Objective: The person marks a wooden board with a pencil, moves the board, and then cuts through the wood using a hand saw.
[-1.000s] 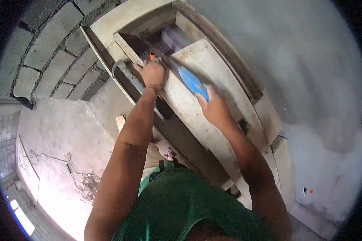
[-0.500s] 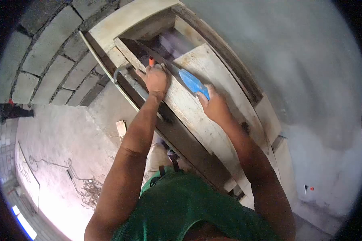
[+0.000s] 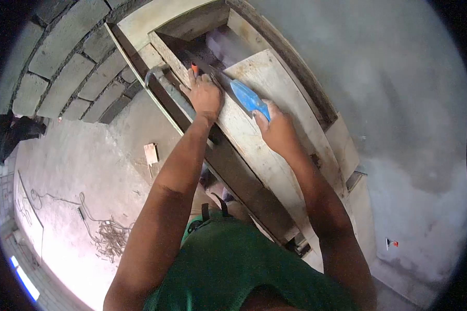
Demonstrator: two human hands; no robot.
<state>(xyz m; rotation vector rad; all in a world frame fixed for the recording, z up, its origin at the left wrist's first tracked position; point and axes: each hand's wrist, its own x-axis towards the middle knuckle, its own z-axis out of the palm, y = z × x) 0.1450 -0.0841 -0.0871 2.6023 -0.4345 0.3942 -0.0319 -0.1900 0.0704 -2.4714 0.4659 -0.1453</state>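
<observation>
My right hand grips the blue handle of a handsaw whose dark blade runs up and left across a pale wooden board. My left hand rests on the board's edge beside the blade, fingers closed around a small orange-tipped object, likely a pencil. The board lies on a wooden formwork frame against the wall.
A grey block wall rises at upper left. A metal clamp or hook sits on the frame's left edge. Below lie a concrete floor, a small wood offcut, and tangled wire. Plastered wall fills the right.
The view has shifted slightly; both hands and the saw sit a little higher in frame. My left hand moved up along the board edge, showing the orange-tipped object.
</observation>
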